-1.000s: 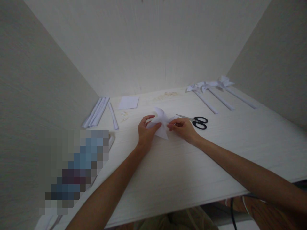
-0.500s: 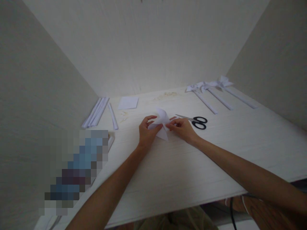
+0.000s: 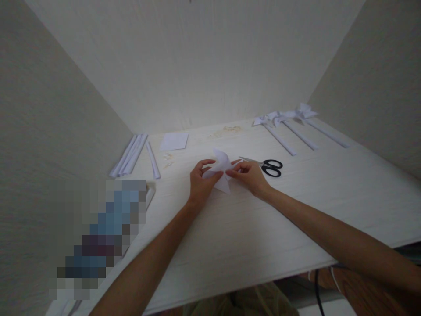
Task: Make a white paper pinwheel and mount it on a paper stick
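A white paper pinwheel (image 3: 222, 161) with curled blades is held between both hands above the middle of the table. My left hand (image 3: 203, 180) grips it from the left, the thumb pressed near its centre and the other fingers behind the paper. From the right, my right hand (image 3: 248, 174) pinches it close to the centre with thumb and forefinger. Whatever lies under the fingertips at the centre is hidden. Just beyond my right hand lies a pair of scissors (image 3: 272, 167) with black handles, its blades pointing left.
Rolled paper sticks (image 3: 133, 154) lie at the left, with a single stick (image 3: 153, 160) beside them. A square paper sheet (image 3: 175, 141) rests at the back. Several finished pinwheels on sticks (image 3: 279, 138) lie back right. A blurred-out object (image 3: 105, 232) occupies the left edge.
The view has shifted slightly. Both hands keep hold of the paper pinwheel in almost the same pose, with the right fingers a touch closer to its centre.
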